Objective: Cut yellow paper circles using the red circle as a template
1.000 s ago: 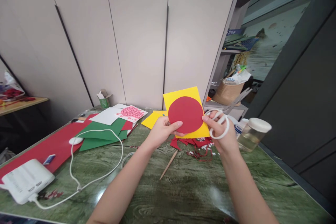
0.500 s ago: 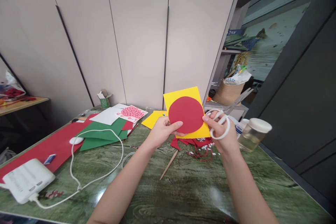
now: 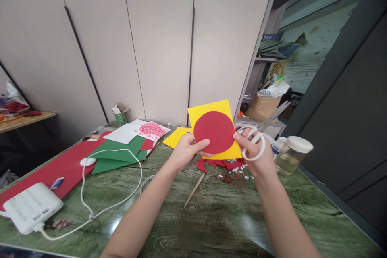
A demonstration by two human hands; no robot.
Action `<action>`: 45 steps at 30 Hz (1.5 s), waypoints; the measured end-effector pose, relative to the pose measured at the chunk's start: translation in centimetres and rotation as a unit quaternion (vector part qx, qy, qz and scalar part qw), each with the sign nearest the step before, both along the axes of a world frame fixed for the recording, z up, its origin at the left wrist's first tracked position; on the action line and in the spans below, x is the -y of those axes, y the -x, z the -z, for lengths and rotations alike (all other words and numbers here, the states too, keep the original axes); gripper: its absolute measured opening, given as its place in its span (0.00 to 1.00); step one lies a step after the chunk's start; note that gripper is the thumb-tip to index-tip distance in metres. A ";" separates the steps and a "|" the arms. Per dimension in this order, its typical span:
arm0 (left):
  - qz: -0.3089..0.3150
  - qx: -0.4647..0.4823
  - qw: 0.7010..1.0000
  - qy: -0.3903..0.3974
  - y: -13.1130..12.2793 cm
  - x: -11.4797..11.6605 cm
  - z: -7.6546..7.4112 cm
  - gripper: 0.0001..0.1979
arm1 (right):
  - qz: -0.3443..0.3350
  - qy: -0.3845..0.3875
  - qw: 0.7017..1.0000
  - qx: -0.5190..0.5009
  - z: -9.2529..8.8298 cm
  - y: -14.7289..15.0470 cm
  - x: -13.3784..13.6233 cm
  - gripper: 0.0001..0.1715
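A red paper circle (image 3: 214, 132) lies against a yellow sheet of paper (image 3: 208, 107), both held up above the table. My left hand (image 3: 188, 151) pinches them at the lower left, thumb on the red circle. At the right edge, the thumb of my right hand (image 3: 256, 151) presses on the circle and the yellow sheet. White-handled scissors (image 3: 261, 145) hang on that same hand, blades pointing away to the upper right. The fingers behind the paper are partly hidden.
Red paper scraps (image 3: 219, 164) and a wooden stick (image 3: 194, 190) lie below the paper. A lidded jar (image 3: 292, 157) stands at right. Leftward are green sheets (image 3: 119, 157), a pink-dotted card (image 3: 151, 130), a white power bank (image 3: 33, 207) and its cable (image 3: 111, 209).
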State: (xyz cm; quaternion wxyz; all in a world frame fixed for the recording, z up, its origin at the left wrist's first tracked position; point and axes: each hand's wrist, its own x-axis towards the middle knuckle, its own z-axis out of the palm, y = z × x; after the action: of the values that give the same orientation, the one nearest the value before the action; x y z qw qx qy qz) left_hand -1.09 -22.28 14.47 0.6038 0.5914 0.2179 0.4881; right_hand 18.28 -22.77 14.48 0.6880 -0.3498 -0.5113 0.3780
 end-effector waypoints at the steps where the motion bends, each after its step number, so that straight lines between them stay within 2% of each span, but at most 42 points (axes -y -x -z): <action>1: -0.001 0.000 1.000 0.001 0.0 0.0 0.0 0.17 | 0.001 -0.001 1.000 0.001 0.0 0.0 0.1 0.15; 23: -0.008 -0.064 0.998 0.004 0.5 -0.3 -0.1 0.18 | 0.021 -0.011 1.000 0.007 -0.1 0.0 -0.2 0.16; 29: -0.002 -0.045 0.999 0.014 0.5 -0.3 -0.1 0.18 | -0.031 0.005 0.999 -0.026 -0.2 0.1 0.1 0.15; 35: -0.002 -0.022 1.000 0.015 0.4 -0.4 0.0 0.13 | -0.060 0.010 0.997 -0.044 -0.3 0.3 0.1 0.17; 45: 0.044 -0.010 0.999 0.027 0.7 -0.3 -0.1 0.11 | -0.101 0.037 0.992 -0.066 -0.5 0.5 0.4 0.17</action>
State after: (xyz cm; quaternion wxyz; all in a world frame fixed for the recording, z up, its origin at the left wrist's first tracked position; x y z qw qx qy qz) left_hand -1.77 -21.95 14.57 0.6383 0.5886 0.2109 0.4490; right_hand 17.76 -23.15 14.99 0.6651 -0.2955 -0.4830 0.4868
